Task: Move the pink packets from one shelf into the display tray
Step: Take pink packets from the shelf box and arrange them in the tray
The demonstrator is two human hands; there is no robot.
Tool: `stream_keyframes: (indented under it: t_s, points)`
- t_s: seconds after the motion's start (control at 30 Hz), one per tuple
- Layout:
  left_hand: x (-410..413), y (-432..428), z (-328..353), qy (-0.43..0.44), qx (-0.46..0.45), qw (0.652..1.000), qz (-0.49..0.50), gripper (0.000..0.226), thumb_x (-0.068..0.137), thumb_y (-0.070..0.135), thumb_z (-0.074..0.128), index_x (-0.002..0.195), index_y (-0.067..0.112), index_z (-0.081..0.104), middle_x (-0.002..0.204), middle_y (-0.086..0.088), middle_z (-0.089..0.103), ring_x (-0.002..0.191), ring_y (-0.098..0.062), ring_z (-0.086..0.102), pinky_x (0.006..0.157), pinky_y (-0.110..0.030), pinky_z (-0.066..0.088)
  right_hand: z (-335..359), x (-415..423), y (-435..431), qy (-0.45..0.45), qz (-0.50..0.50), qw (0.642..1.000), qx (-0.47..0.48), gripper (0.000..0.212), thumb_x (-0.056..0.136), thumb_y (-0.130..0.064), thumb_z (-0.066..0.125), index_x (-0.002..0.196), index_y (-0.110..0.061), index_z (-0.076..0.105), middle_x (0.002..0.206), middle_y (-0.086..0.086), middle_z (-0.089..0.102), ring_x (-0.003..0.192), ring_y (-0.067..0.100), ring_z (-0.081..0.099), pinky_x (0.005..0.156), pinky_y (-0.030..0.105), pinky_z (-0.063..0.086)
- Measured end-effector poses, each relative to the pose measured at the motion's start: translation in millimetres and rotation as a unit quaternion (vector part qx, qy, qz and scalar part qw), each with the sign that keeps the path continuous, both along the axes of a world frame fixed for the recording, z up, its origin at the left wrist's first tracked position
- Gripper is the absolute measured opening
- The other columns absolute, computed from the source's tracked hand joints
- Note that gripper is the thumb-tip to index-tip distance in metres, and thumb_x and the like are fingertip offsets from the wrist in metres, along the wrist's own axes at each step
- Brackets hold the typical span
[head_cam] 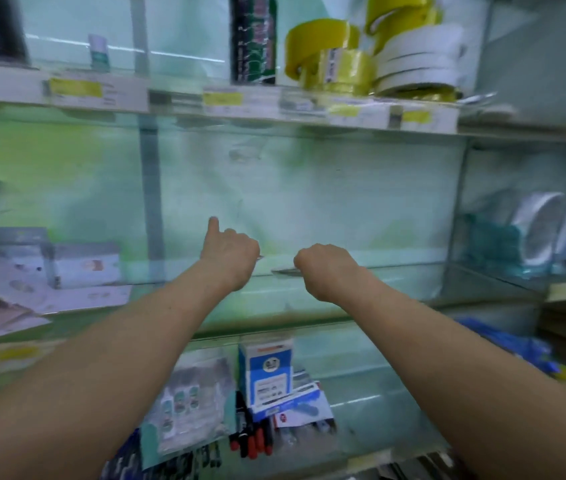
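Stationery shop: glass shelves (309,271), price labels (222,98), tape rolls (326,60), markers (254,441).

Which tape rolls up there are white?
The white stack at the right end of the top shelf; the yellow rolls sit left of and above it.

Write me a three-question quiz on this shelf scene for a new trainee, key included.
1. True or false: the yellow tape rolls sit on a shelf higher than the left hand and the right hand.
2. Which hand has one digit sticking up? A) left hand B) right hand C) neither
3. Fill in: the blue and white box is on a shelf ____ the hands.

Key: 1 true; 2 A; 3 below.
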State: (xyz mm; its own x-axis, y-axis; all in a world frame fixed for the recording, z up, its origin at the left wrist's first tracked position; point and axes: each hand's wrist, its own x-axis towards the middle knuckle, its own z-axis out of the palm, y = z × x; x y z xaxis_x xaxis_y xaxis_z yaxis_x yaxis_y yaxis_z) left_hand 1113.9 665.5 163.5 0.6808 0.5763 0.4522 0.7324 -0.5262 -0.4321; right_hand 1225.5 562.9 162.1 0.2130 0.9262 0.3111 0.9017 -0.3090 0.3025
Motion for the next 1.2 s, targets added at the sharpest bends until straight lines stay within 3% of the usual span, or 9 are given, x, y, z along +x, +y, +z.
stream_keyframes:
  t_s: [0.07,0.13,0.3,0.47,0.67,0.97,1.2]
  points:
    - [29,-30,0,0.004,0.0,1.0,-0.023,0.017,0.093,0.01,0.04,0.086,0.023,0.05,0.105,-0.001,0.063,0.103,-0.024,0.055,0.11,-0.049,0.016,-1,22,-35,0.01,-0.031,0.999,0.004,0.027,0.086,0.008,0.045,0.104,-0.008,0.057,0.099,0.009,0.058,0.087,0.03,0.057,0.067,0.03,0.039]
    - [58,-64,-2,0.013,0.002,0.999,-0.045,0.021,0.09,0.006,0.042,0.092,0.023,0.055,0.107,-0.002,0.063,0.105,-0.025,0.055,0.111,-0.05,0.014,-4,43,-70,0.014,-0.06,0.998,0.004,0.031,0.087,0.006,0.044,0.112,-0.007,0.057,0.111,0.012,0.06,0.098,0.03,0.06,0.072,0.031,0.042]
    - [119,-151,-11,0.02,-0.005,0.993,-0.115,0.025,0.087,0.005,0.045,0.099,0.022,0.059,0.108,-0.002,0.063,0.107,-0.025,0.054,0.112,-0.05,0.013,-16,90,-159,0.04,-0.134,0.99,-0.006,0.031,0.09,0.0,0.047,0.118,-0.009,0.057,0.122,0.013,0.058,0.114,0.031,0.057,0.087,0.034,0.046]
    - [168,-236,-27,0.038,-0.01,0.984,-0.171,0.021,0.085,0.003,0.048,0.086,0.024,0.049,0.107,-0.003,0.062,0.107,-0.024,0.055,0.112,-0.049,0.015,-28,129,-252,0.063,-0.183,0.981,-0.009,0.033,0.093,-0.004,0.045,0.125,-0.006,0.055,0.13,0.015,0.056,0.121,0.03,0.054,0.096,0.035,0.043]
    - [217,-321,-49,0.059,-0.04,0.974,-0.217,0.024,0.089,0.011,0.048,0.105,0.019,0.063,0.114,-0.004,0.065,0.112,-0.024,0.056,0.112,-0.045,0.015,-49,168,-345,0.084,-0.255,0.963,-0.015,0.03,0.091,-0.007,0.048,0.119,-0.01,0.059,0.124,0.014,0.059,0.115,0.03,0.057,0.089,0.034,0.046]
    - [292,-397,-74,0.083,-0.067,0.956,-0.273,0.02,0.09,0.008,0.048,0.096,0.021,0.063,0.109,-0.004,0.067,0.111,-0.025,0.056,0.113,-0.048,0.013,-73,221,-429,0.11,-0.322,0.94,-0.034,0.028,0.091,-0.004,0.048,0.117,-0.01,0.058,0.12,0.013,0.06,0.111,0.03,0.058,0.085,0.036,0.047]
    - [355,-419,-77,0.105,-0.068,0.946,-0.299,0.016,0.088,0.007,0.051,0.079,0.021,0.05,0.105,-0.004,0.066,0.111,-0.026,0.056,0.114,-0.053,0.012,-81,279,-448,0.127,-0.345,0.93,-0.029,0.024,0.091,-0.003,0.051,0.113,-0.009,0.06,0.114,0.012,0.062,0.107,0.029,0.06,0.086,0.037,0.049]
